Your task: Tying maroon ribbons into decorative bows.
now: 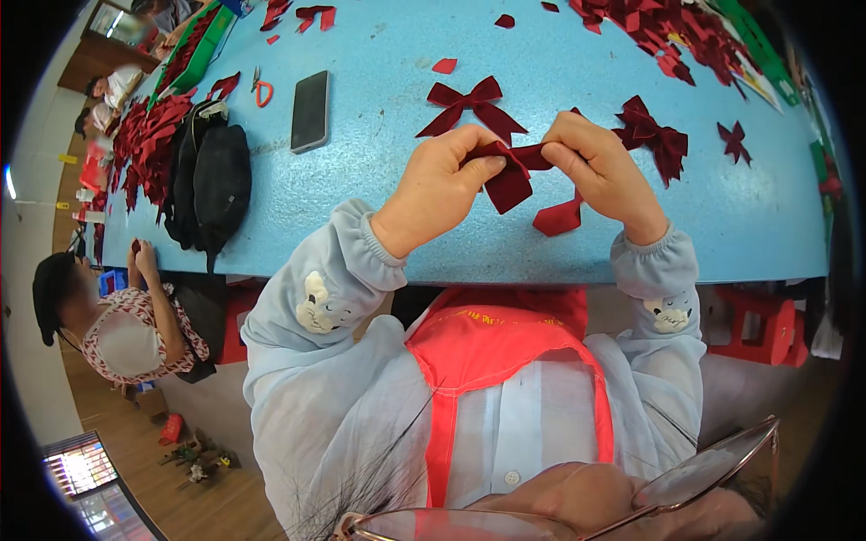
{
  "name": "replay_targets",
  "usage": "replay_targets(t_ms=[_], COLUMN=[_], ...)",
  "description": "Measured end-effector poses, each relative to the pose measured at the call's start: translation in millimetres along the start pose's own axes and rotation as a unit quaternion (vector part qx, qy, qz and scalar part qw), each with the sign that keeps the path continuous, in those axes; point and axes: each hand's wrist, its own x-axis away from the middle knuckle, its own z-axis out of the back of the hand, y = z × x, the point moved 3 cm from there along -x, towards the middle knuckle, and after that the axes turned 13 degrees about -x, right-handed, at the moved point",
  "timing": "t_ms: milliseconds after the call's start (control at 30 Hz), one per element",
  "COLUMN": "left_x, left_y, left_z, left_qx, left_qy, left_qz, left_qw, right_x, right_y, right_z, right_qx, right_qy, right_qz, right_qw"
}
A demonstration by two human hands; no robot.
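Between my two hands, just over the blue table, is a dark red velvet ribbon, partly folded. My left hand pinches its middle between thumb and fingers. At its right end, my right hand closes on the same ribbon with bent fingers. Another ribbon piece lies below my right hand. A finished-looking velvet bow rests on the table just beyond my hands. To the right of my right hand sits a fuller bow. The fingertips hide part of the fold.
On the blue table lie a black phone, red-handled scissors and a black pouch. Heaps of red ribbon pieces are at left and far right. A small bow lies rightward. Another person sits at left.
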Motion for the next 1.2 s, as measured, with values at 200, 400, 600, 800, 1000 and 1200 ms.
replay_targets(t_ms=[200,400,600,800,1000,1200], left_x=[10,13,11,-7,-19,-22], left_y=[-7,-7,-21,-37,-33,-19], left_z=[13,18,14,25,26,23], left_qx=[0.016,0.067,0.1,0.042,0.067,0.052], left_qy=[-0.003,-0.032,-0.066,-0.073,-0.064,-0.03], left_qz=[0.016,0.011,0.029,0.048,0.069,0.056], left_qw=[1.0,0.997,0.992,0.995,0.993,0.997], right_x=[-13,-22,-21,-28,-21,-9], right_y=[-18,-15,-1,3,19,33], right_z=[-17,-18,-22,-21,-23,-25], right_qx=[-0.077,0.039,-0.083,-0.076,-0.069,-0.151], right_qy=[-0.031,-0.095,-0.129,-0.089,-0.053,0.002], right_qz=[-0.067,0.017,-0.086,0.033,-0.061,-0.142], right_qw=[0.994,0.995,0.984,0.993,0.994,0.978])
